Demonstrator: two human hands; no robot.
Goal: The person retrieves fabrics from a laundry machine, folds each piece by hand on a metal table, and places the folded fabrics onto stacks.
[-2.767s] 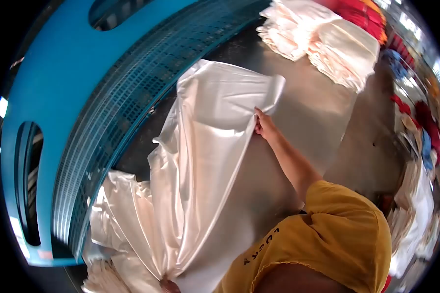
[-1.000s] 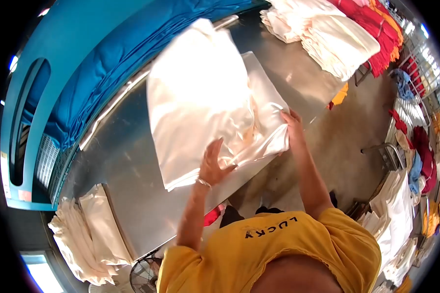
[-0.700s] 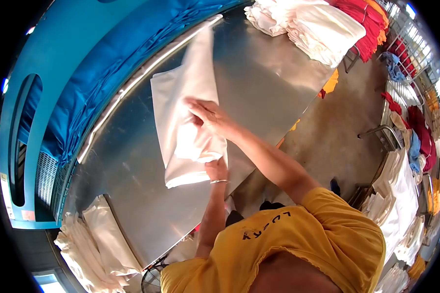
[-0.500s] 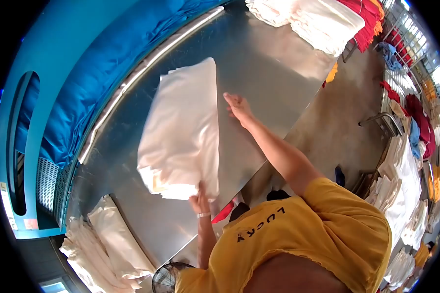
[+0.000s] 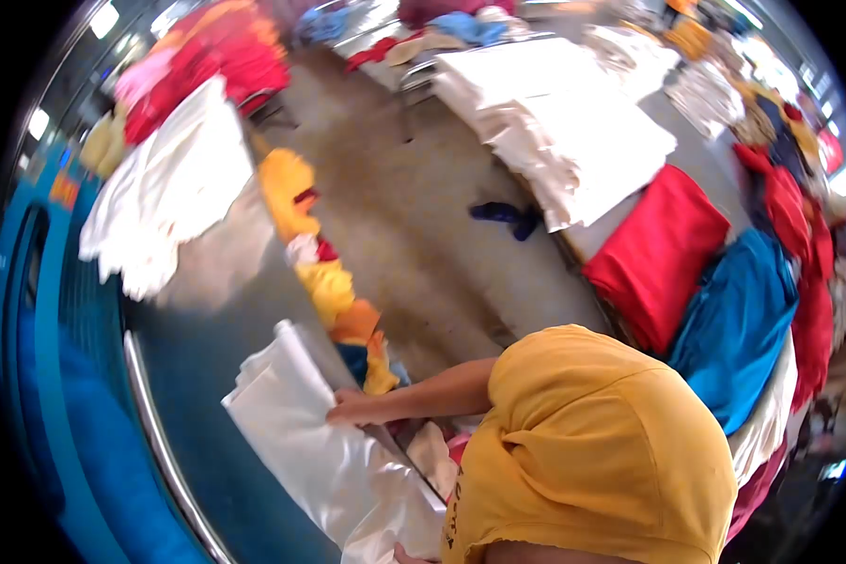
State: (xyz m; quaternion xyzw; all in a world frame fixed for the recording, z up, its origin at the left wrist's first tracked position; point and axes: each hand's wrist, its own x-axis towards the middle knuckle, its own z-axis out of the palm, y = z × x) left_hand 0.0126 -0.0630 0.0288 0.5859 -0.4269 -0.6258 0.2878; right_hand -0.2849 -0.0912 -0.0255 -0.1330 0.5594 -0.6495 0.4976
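Observation:
A folded white cloth [image 5: 320, 451] with a satin sheen lies over the near edge of the metal table. My right hand [image 5: 355, 409] grips its right-hand edge, fingers closed on the fabric. At the bottom of the view, only part of my left hand [image 5: 409, 555] shows, closed on the cloth's near end; the rest is cut off by the frame. The cloth is creased toward the left hand and lies flatter at its far end.
A blue machine [image 5: 42, 376] with a metal rail [image 5: 174, 461] stands left. White cloth [image 5: 174, 188] lies at the table's far end. Coloured scraps [image 5: 327, 287] line the table's side. Across the floor [image 5: 414, 226] are white stacks [image 5: 559, 122], red cloth [image 5: 663, 254] and blue cloth [image 5: 738, 324].
My view has turned to the right. My right hand, earlier open and off the cloth, now holds its edge. The cloth has come nearer to my body.

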